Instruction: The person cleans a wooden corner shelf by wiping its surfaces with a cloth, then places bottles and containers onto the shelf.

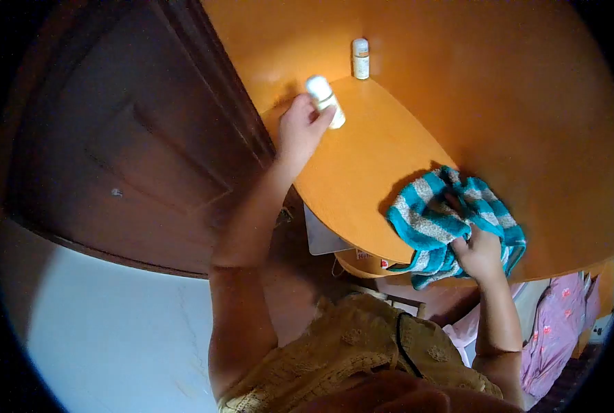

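A white bottle [329, 103] is held tilted in my left hand [303, 131], fingers closed round its side, above the back left of the orange shelf [362, 148]. My right hand [479, 253] is closed on a teal and white striped cloth [427, 220], which lies bunched on the shelf's right front part and hangs over its edge. Some of my right fingers are hidden in the folds. A second white bottle [361, 59] stands upright at the back corner of the shelf, against the orange wall panels.
A dark brown wooden door [155, 151] is on the left. Beneath the shelf are a grey flat object [322, 233] and a lower shelf [362, 266] with small labelled items. Pink flowered fabric [553, 330] lies at the lower right.
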The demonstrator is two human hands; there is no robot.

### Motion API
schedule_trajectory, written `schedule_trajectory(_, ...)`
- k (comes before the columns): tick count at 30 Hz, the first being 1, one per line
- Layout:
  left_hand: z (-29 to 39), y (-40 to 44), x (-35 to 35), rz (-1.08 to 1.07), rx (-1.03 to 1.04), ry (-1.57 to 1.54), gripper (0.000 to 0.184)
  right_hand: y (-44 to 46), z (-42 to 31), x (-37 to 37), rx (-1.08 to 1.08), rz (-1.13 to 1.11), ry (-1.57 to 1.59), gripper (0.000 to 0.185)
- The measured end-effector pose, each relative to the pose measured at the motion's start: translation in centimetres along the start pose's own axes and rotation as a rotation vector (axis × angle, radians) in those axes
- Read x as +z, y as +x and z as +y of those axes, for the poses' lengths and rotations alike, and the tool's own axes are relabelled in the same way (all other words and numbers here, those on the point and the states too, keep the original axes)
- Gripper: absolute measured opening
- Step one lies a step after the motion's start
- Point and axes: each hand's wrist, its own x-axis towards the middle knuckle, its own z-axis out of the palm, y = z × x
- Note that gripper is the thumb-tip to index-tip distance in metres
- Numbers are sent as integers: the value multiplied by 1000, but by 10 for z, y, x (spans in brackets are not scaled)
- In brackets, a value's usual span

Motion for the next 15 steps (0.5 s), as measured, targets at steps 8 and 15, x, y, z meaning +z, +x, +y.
schedule_trajectory(8,-13,76,92,-124,-17,221,31,3,11,8,-286,223,58,48)
schedule_trajectory(15,-34,96,116,-97,2,293,32,0,1,1,-88,86,28,43)
